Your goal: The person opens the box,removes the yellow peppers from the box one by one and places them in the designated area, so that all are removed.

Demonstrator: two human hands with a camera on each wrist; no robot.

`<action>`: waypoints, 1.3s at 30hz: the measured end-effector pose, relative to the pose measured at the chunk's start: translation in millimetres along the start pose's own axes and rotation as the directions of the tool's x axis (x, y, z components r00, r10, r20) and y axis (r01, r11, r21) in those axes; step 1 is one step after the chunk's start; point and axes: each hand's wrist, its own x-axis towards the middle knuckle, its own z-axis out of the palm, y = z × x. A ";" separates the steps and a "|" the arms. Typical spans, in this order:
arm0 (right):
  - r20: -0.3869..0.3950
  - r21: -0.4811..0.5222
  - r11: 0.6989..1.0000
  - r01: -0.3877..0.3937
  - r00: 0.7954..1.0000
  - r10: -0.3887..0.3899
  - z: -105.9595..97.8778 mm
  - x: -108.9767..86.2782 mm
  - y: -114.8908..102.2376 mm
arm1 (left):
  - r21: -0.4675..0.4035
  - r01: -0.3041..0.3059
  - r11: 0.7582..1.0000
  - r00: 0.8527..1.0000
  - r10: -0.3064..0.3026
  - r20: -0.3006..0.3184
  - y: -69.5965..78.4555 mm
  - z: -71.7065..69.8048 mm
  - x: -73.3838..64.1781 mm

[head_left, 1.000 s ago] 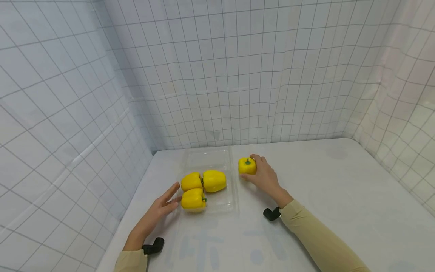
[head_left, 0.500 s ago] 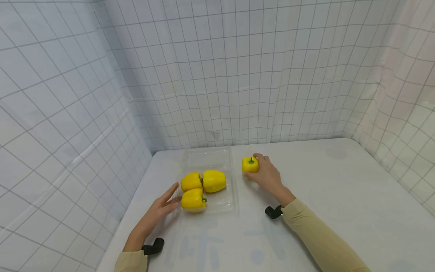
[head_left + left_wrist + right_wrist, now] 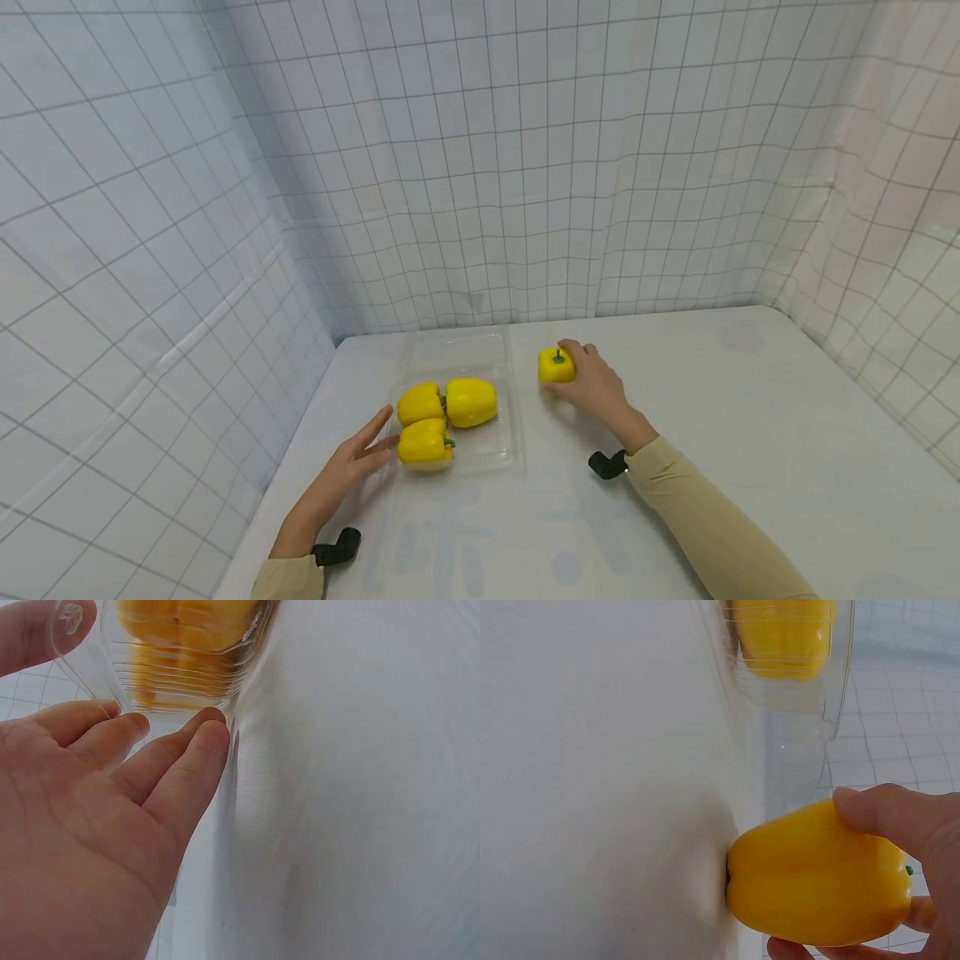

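My right hand (image 3: 596,387) grips a yellow bell pepper (image 3: 817,877) between thumb and fingers, to the right of a clear plastic container (image 3: 495,458). The pepper stands upright, green stem up, its base right at the white table. Inside the container lie three more yellow bell peppers: one at back left (image 3: 420,405), one at the right (image 3: 471,402) and one in front (image 3: 424,444). My left hand (image 3: 97,825) lies at the container's left side with fingers mostly straight, fingertips right at the clear ribbed wall.
The container's clear lid (image 3: 457,352) is folded back behind it on the white table (image 3: 720,417). White grid-patterned sheets (image 3: 555,167) hang behind the table and at both sides. A black wrist mount (image 3: 339,547) sits on the left wrist, another (image 3: 607,465) on the right.
My right hand has shifted slightly to the right with the bell pepper, away from the container. The left hand and the peppers in the container stay in place.
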 end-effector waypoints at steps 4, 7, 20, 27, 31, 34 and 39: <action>0.005 -0.005 1.000 -0.002 1.000 0.002 -1.7 -1.0 -0.7 | -0.001 -0.002 1.000 1.000 0.002 -0.001 -0.7 0.2 -0.4; 0.007 -0.010 1.000 -0.005 1.000 0.005 -2.9 -1.1 -1.2 | -0.002 -0.004 1.000 1.000 0.004 0.000 -0.8 0.3 -0.2; 0.028 -0.028 1.000 -0.011 1.000 0.011 -7.4 -1.4 -4.5 | 0.002 0.004 1.000 1.000 -0.004 -0.001 -1.9 0.3 -0.4; -0.003 -0.021 1.000 -0.014 1.000 0.014 -26.2 2.5 -10.7 | 0.007 -0.021 1.000 1.000 0.021 -0.001 -1.5 -1.7 2.7; -0.031 -0.028 1.000 0.012 0.999 -0.013 -35.1 3.9 -13.7 | 0.010 -0.024 1.000 0.999 0.024 -0.024 -0.6 -1.7 4.3; -0.041 -0.031 0.999 0.036 0.998 -0.037 -38.5 2.5 -17.2 | 0.006 -0.023 1.000 0.999 0.023 -0.029 -0.3 -1.6 3.1; -0.056 0.008 0.997 0.079 0.995 -0.079 -38.7 -2.8 -28.5 | 0.007 -0.014 1.000 1.000 0.014 -0.017 -2.5 -3.7 -2.3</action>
